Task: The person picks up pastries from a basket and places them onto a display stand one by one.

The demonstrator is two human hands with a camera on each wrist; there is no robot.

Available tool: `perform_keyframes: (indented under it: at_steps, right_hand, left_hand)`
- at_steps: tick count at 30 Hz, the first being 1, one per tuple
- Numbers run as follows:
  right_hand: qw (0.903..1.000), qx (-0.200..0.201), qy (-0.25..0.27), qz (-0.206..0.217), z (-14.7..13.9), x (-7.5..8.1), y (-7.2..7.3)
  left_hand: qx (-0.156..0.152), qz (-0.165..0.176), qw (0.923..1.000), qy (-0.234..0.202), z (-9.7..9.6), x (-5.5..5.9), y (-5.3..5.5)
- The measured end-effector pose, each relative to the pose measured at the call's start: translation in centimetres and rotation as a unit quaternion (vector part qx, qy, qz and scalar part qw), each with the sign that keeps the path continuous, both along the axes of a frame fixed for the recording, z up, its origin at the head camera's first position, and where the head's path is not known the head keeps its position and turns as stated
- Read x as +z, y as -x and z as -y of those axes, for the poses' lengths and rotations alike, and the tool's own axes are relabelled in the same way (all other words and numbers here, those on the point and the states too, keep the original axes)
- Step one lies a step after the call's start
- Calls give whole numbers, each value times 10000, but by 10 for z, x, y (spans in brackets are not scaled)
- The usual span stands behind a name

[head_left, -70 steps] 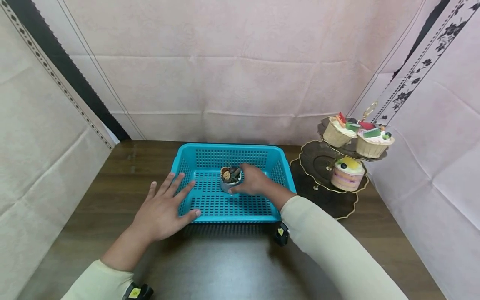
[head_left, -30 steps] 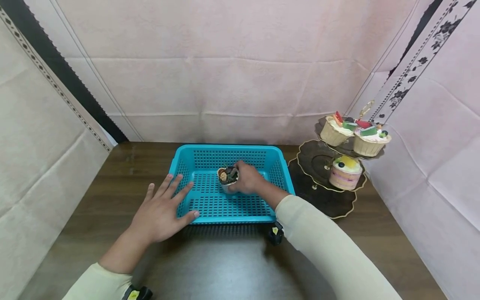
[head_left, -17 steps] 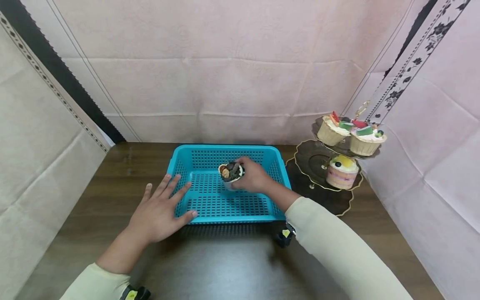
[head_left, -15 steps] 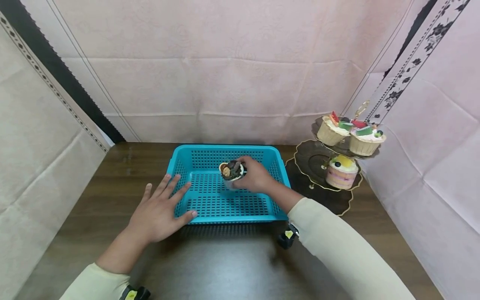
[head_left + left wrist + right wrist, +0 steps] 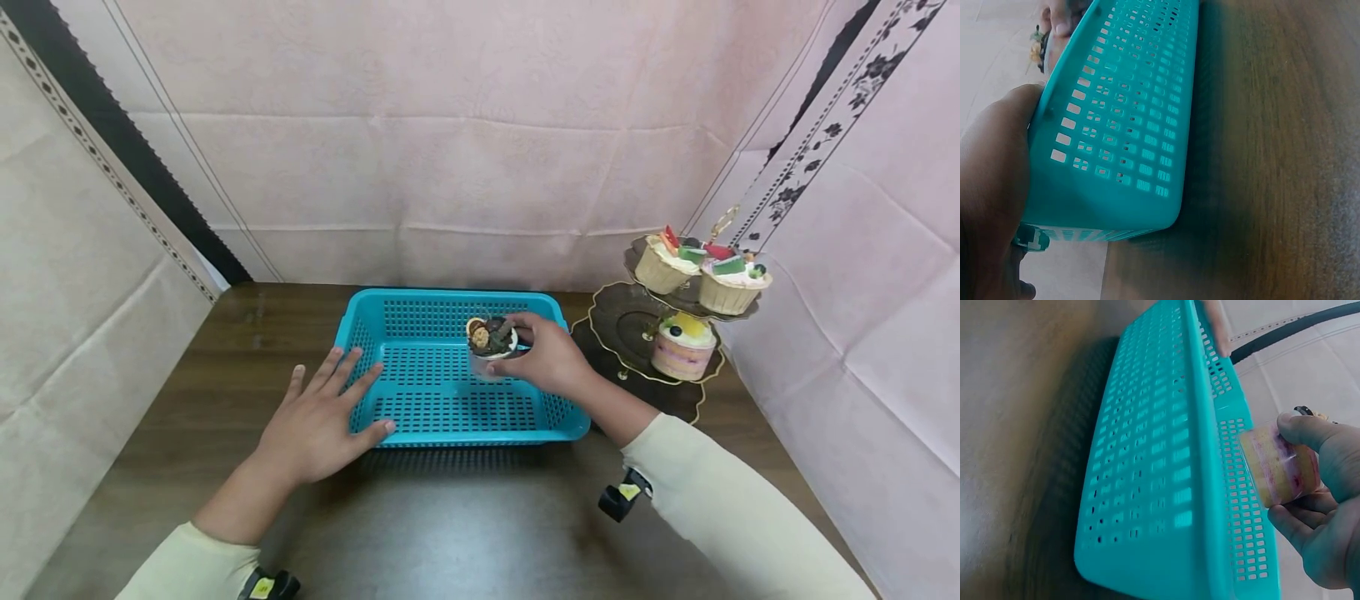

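My right hand (image 5: pixel 551 358) holds a small layered cake in a clear cup (image 5: pixel 491 337) above the blue basket (image 5: pixel 465 438), thumb on one side and fingers on the other. Dark pieces and round biscuit-like pieces top the cake. Pink and yellow layers of the cup cake (image 5: pixel 1279 464) show in the right wrist view, raised beyond the basket's near wall. My left hand (image 5: pixel 318 425) lies with straight, spread fingers over the basket's near left corner. In the left wrist view, the left thumb (image 5: pixel 1019 109) touches the basket rim (image 5: pixel 1060 69).
On the right stands a dark tiered stand (image 5: pixel 626 321) with gold edges. Its top tier bears two fruit-topped cupcakes (image 5: pixel 731 287), and a layered cake (image 5: pixel 684 346) with yellow topping sits below. Pale cloth (image 5: pixel 480 167) hangs behind the wooden table (image 5: pixel 442 525).
From the basket floor, my right hand has lifted the cup cake and moved it to the right. My left hand has stayed at the basket's left corner.
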State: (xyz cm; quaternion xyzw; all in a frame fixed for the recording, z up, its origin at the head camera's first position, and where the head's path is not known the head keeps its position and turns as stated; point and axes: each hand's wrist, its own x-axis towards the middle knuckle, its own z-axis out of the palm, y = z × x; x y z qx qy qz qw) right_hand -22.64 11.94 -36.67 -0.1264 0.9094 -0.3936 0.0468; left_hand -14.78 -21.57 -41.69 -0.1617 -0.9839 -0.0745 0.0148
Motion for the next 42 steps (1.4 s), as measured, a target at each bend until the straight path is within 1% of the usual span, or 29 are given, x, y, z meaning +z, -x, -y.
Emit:
perform_keyframes:
  at_steps: [7, 12, 17, 21, 26, 32, 37, 42]
  right_hand:
    - [9998, -180, -113, -58, -21, 10, -17]
    - [9995, -325, -29, -25, -37, 12, -25]
    - [9994, -347, -16, -59, -52, 12, -33]
    - [9994, -348, -38, -71, -62, 16, -40]
    - [9991, -360, -101, -211, -74, 19, -46]
    - [9980, -446, -164, -428, -89, 14, -53]
    - [9976, -524, -92, -434, -100, 8, -59]
    - [9968, -669, -123, -430, -112, 5, -66]
  left_hand:
    - [-40, 21, 10000, -39, -1, 0, 0]
    - [-35, 16, 10000, -16, -1, 1, 0]
    - [-59, 15, 10000, -29, -1, 0, 0]
    - [-65, 3, 10000, -17, 0, 0, 0]
    - [-70, 15, 10000, -28, 0, 0, 0]
    - [-68, 4, 10000, -19, 0, 0, 1]
    - [-63, 0, 10000, -30, 0, 0, 2]
    - [-63, -8, 10000, -36, 0, 0, 2]
